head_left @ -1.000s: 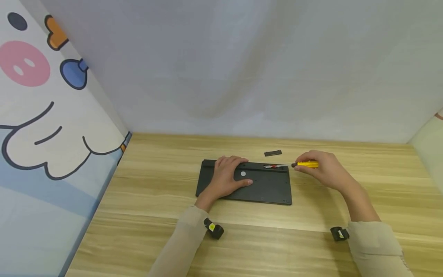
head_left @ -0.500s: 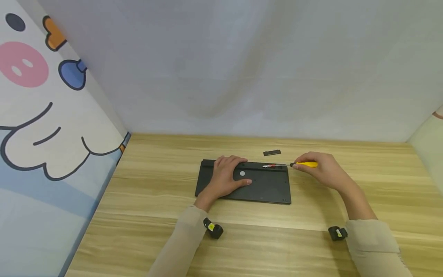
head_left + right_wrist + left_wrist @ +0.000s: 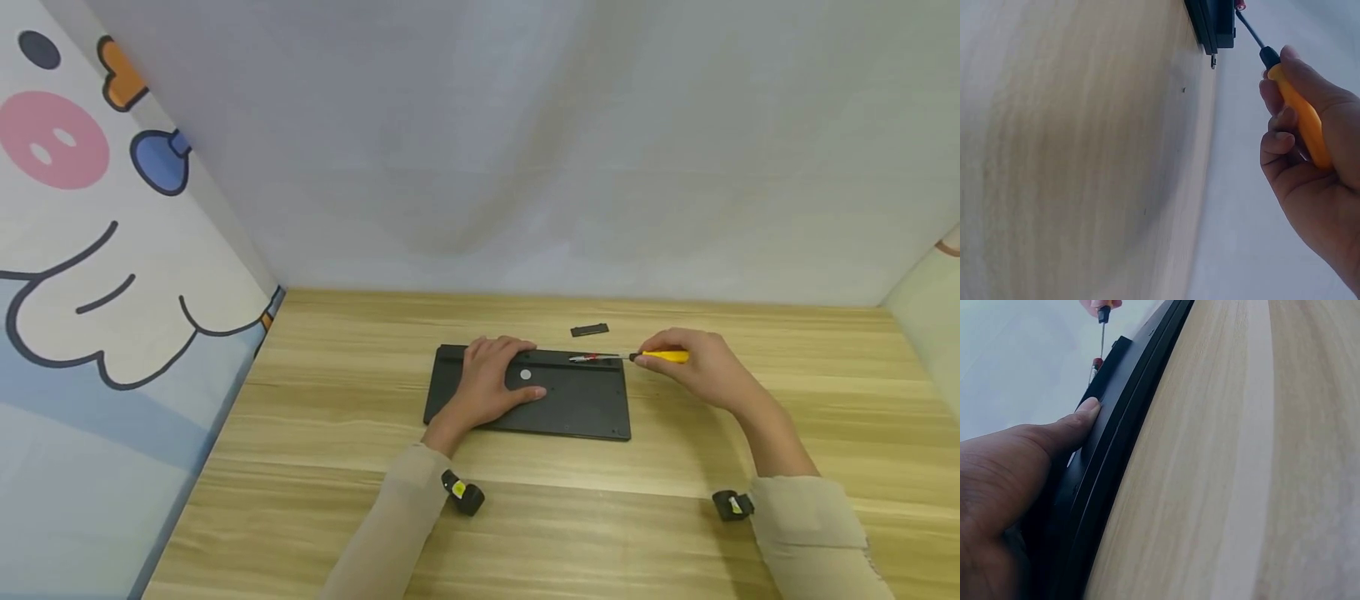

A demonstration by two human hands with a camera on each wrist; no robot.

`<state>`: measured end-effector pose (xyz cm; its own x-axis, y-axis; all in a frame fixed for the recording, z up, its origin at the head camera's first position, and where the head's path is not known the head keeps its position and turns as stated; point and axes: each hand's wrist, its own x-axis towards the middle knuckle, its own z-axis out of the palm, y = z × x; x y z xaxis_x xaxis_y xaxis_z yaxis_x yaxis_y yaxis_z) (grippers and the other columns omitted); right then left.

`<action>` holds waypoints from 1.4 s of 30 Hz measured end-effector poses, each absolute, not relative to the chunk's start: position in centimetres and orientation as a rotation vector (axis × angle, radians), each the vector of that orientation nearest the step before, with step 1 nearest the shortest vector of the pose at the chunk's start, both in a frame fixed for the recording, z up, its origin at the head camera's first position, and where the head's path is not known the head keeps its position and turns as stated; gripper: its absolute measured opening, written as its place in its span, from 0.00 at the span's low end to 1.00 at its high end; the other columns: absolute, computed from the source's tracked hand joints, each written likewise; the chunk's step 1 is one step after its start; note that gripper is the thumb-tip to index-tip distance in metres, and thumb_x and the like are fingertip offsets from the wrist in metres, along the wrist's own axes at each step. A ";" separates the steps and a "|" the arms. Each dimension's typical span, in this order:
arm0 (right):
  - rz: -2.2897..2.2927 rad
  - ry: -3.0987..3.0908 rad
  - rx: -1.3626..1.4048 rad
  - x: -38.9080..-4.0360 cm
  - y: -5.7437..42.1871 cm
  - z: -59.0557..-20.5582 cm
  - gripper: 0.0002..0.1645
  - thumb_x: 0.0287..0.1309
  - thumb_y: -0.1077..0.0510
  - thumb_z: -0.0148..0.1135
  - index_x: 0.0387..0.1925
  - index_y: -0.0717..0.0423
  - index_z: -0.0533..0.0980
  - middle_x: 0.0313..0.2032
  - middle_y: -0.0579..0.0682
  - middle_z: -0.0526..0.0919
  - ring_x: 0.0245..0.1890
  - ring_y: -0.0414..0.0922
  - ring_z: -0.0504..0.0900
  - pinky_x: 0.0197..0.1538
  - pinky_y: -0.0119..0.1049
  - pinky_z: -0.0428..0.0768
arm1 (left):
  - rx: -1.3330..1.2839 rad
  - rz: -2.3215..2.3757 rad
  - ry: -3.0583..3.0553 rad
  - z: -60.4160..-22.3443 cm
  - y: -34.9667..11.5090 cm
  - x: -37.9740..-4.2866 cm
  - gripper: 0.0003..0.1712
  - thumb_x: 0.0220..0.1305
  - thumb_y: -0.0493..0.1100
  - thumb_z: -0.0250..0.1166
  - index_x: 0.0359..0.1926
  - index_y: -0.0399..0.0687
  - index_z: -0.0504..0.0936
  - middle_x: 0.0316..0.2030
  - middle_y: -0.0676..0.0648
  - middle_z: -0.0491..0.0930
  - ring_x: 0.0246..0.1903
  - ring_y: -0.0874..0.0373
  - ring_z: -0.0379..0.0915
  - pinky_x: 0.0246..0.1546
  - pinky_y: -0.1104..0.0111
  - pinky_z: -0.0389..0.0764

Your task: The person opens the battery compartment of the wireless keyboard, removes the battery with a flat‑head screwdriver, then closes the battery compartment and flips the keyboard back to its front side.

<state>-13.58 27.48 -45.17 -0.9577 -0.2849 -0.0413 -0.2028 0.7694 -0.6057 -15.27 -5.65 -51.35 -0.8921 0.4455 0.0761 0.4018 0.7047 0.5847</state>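
Observation:
A black keyboard [image 3: 570,408] lies underside up on the table, a long ridge running along its far side. My left hand [image 3: 491,379] rests spread on its left half, fingers at the far edge and the extended thumb [image 3: 1088,409] pressing on the underside. With thumb and fingers, my right hand [image 3: 697,362] grips a yellow-handled screwdriver [image 3: 1302,119], its shaft pointing left over the keyboard's far right part. The screwdriver's tip meets the red end of a small silver-and-red battery [image 3: 583,359] at the ridge. In the left wrist view the battery [image 3: 1094,370] shows above the surface.
A small black battery cover [image 3: 589,330] lies on the wooden table [image 3: 360,333] behind the keyboard. A pale curtain [image 3: 480,167] hangs at the table's back edge. On the left stands a cartoon-printed panel [image 3: 112,292]. Each sleeve carries a small black camera [image 3: 467,497].
Hardly anything differs. The screwdriver tip and battery shift very slightly at the ridge, while the left hand stays in place on the keyboard.

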 end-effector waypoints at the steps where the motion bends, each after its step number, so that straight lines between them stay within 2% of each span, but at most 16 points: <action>1: -0.948 2.829 -0.387 -13.6 27.5 -45.2 0.13 0.67 0.47 0.67 0.47 0.48 0.85 0.49 0.53 0.89 0.53 0.55 0.84 0.58 0.55 0.81 | 0.706 0.947 2.835 -51.4 -5.6 -15.3 0.40 0.60 0.60 0.74 0.70 0.58 0.72 0.67 0.49 0.75 0.69 0.47 0.68 0.82 0.46 0.45; 6: -0.959 2.825 -0.379 -13.3 27.5 -45.2 0.14 0.67 0.46 0.67 0.47 0.48 0.85 0.49 0.54 0.89 0.54 0.57 0.84 0.59 0.58 0.80 | 0.705 0.945 2.835 -51.3 -5.6 -15.4 0.41 0.59 0.60 0.74 0.70 0.57 0.72 0.67 0.49 0.75 0.69 0.48 0.68 0.82 0.46 0.45; 15: -0.929 2.915 -0.413 -12.6 27.5 -44.9 0.12 0.70 0.50 0.65 0.47 0.51 0.84 0.47 0.53 0.88 0.48 0.52 0.84 0.53 0.52 0.81 | 0.706 0.948 2.833 -51.3 -5.7 -15.4 0.41 0.59 0.60 0.74 0.70 0.58 0.72 0.67 0.49 0.75 0.69 0.47 0.68 0.82 0.46 0.46; 23: -0.919 2.998 -0.359 -11.6 27.4 -44.7 0.13 0.68 0.52 0.66 0.48 0.55 0.83 0.46 0.56 0.89 0.48 0.59 0.84 0.52 0.60 0.81 | 0.716 0.957 2.829 -51.4 -5.7 -15.5 0.41 0.59 0.60 0.74 0.70 0.57 0.72 0.67 0.48 0.75 0.70 0.47 0.68 0.82 0.46 0.45; 27: -0.875 3.049 -0.324 -11.2 27.5 -44.7 0.13 0.68 0.51 0.66 0.46 0.55 0.83 0.43 0.56 0.90 0.45 0.57 0.83 0.48 0.55 0.81 | 0.716 0.953 2.831 -51.5 -5.8 -15.5 0.41 0.59 0.60 0.74 0.71 0.57 0.72 0.67 0.48 0.75 0.70 0.47 0.68 0.82 0.46 0.45; 33: -0.853 3.093 -0.277 -10.9 27.7 -44.8 0.14 0.68 0.49 0.66 0.44 0.55 0.84 0.39 0.55 0.90 0.40 0.53 0.82 0.39 0.41 0.76 | 0.711 0.939 2.842 -51.7 -5.9 -15.6 0.41 0.59 0.61 0.74 0.71 0.58 0.72 0.67 0.49 0.75 0.70 0.48 0.68 0.82 0.46 0.45; 36: -0.852 3.109 -0.244 -10.7 27.9 -45.1 0.14 0.68 0.49 0.66 0.43 0.56 0.84 0.38 0.55 0.91 0.38 0.51 0.82 0.38 0.38 0.75 | 0.714 0.939 2.843 -51.7 -6.0 -15.6 0.41 0.59 0.61 0.74 0.71 0.58 0.72 0.67 0.49 0.75 0.70 0.48 0.68 0.82 0.46 0.45; 39: -0.839 3.108 -0.192 -10.3 28.0 -45.4 0.15 0.68 0.49 0.65 0.44 0.57 0.84 0.38 0.55 0.91 0.37 0.51 0.82 0.38 0.40 0.76 | 0.717 0.946 2.839 -51.6 -6.0 -15.6 0.41 0.59 0.61 0.74 0.71 0.57 0.72 0.67 0.48 0.75 0.69 0.47 0.68 0.82 0.46 0.45; 42: -0.835 3.100 -0.145 -9.9 28.0 -45.5 0.17 0.68 0.48 0.65 0.45 0.58 0.83 0.39 0.57 0.90 0.39 0.55 0.83 0.41 0.47 0.80 | 0.715 0.950 2.834 -51.5 -6.0 -15.5 0.41 0.59 0.61 0.74 0.70 0.57 0.72 0.67 0.48 0.75 0.69 0.47 0.68 0.82 0.45 0.45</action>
